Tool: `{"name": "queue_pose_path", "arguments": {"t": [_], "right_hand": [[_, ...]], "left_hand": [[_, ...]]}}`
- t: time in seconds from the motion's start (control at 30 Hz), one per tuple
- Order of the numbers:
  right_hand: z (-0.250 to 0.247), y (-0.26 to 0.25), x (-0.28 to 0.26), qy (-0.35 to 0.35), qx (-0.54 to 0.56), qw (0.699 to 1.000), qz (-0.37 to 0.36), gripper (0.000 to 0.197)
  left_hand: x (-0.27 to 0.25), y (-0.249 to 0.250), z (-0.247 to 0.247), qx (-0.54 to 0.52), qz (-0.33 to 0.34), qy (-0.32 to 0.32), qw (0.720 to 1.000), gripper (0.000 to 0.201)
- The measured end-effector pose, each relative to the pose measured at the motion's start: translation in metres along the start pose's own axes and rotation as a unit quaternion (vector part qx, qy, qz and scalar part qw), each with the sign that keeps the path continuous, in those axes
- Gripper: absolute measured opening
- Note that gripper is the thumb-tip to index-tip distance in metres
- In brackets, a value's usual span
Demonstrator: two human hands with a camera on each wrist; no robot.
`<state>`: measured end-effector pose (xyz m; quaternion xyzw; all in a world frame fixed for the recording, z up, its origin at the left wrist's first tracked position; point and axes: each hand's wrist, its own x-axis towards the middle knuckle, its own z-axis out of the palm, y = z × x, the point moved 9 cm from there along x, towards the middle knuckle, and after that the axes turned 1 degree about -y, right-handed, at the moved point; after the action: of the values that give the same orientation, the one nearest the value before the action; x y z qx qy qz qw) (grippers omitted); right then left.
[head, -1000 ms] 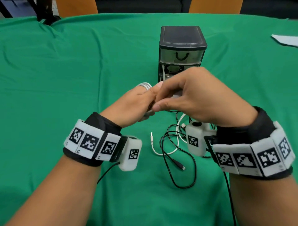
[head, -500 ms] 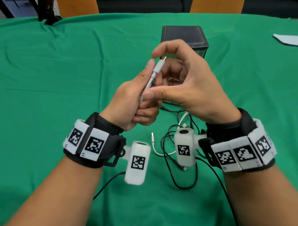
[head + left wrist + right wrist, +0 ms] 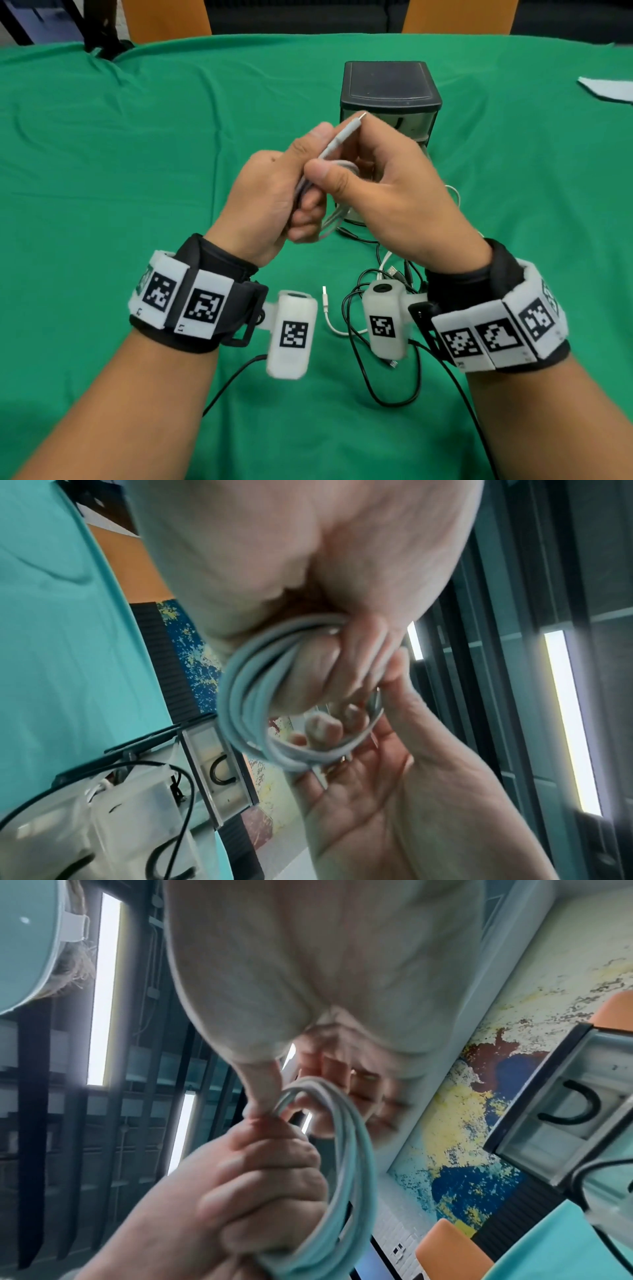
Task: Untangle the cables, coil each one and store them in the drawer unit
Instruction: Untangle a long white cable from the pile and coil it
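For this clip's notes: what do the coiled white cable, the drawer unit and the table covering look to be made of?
White cable: likely smooth rubbery plastic sheath, bending into tight loops in the left hand; its plug tip looks metallic.
Drawer unit: seemingly hard plastic, with a matte black frame and translucent grey drawer fronts.
Table covering: green woven-looking cloth, matte, with soft creases and folds.

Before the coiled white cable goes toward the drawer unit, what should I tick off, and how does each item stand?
1. White cable wound into loops: ok, several turns show.
2. Left hand grips the coil: ok.
3. Connector end tucked in: not ok, it sticks up free.
4. Right hand secures the coil: cannot tell; the thumb presses it, the fingers are hidden.
5. Drawer unit has an open drawer: ok, the lower one shows pulled out in the left wrist view.
6. Black cable stored: not ok, loose on the table.
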<state>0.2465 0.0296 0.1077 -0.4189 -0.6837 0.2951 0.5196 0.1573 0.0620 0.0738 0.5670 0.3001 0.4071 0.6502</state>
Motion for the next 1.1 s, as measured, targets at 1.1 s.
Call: {"name": "queue_pose_path", "arguments": {"t": [1.1], "right_hand": [[-0.032, 0.028, 0.002, 0.016, -0.205, 0.977, 0.053, 0.027]], "left_hand": [[0.005, -0.024, 0.002, -0.081, -0.032, 0.052, 0.995, 0.046]]}}
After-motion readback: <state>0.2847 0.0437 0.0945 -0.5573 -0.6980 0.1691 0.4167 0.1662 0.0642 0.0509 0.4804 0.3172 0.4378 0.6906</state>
